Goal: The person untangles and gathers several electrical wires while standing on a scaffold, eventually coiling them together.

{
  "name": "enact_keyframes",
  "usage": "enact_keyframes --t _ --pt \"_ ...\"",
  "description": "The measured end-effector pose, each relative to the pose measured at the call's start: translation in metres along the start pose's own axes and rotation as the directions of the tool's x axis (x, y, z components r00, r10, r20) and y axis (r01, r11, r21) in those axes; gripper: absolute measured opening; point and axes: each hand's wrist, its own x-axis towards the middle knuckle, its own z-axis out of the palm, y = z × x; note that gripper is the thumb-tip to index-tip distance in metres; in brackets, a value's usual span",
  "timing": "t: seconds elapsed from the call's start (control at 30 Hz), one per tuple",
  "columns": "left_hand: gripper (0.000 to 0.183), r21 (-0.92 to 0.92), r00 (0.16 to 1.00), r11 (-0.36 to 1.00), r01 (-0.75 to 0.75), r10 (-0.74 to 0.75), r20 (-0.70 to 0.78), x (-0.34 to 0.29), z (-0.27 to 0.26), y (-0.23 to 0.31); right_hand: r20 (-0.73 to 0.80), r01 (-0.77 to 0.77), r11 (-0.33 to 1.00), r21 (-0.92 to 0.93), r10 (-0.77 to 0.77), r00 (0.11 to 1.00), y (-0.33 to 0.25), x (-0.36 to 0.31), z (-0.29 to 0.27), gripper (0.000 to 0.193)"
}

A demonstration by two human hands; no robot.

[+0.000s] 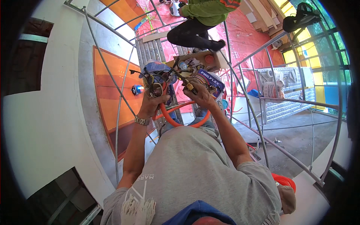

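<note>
My left hand (pixel 150 102), with a metal watch on its wrist, is closed around a round electrical box (pixel 155 90) at the end of an orange flexible conduit (pixel 168 117). Loose dark wires (pixel 150 77) stick out above this hand. To the right, my right hand (pixel 200 95) is closed on a black and yellow hand tool (pixel 190 87), whose exact kind I cannot make out. The conduit loops down in front of my grey shirt and up toward the right hand. Just beyond the right hand sits a blue and white package (pixel 210 82) with coiled wire.
A cardboard box (pixel 210 62) of supplies stands ahead on the scaffold planks (pixel 150 52). Metal scaffold rails (pixel 251 108) run along both sides. A person in a green top (pixel 206 11) is on the scaffold ahead. Another metal platform (pixel 287 101) lies right, a white wall (pixel 56 105) left.
</note>
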Motion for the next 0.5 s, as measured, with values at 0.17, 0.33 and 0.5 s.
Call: enact_keyframes --t 0.17,0.33,0.5 --pt "0.031 -0.019 1.0 1.0 -0.011 0.01 -0.028 -0.002 -0.003 -0.002 -0.022 0.113 0.991 -0.074 -0.115 0.993 0.001 -0.008 -0.009 0.029" --pt "0.031 0.013 0.994 0.996 -0.09 0.091 -0.054 -0.005 -0.001 -0.001 0.0 -0.04 0.999 0.033 0.04 0.999 -0.001 -0.017 0.002 0.026" --pt "0.024 0.048 0.992 0.995 -0.086 0.09 -0.089 -0.014 0.005 0.005 0.065 -0.266 0.872 0.411 0.263 0.962 0.002 -0.024 0.025 0.029"
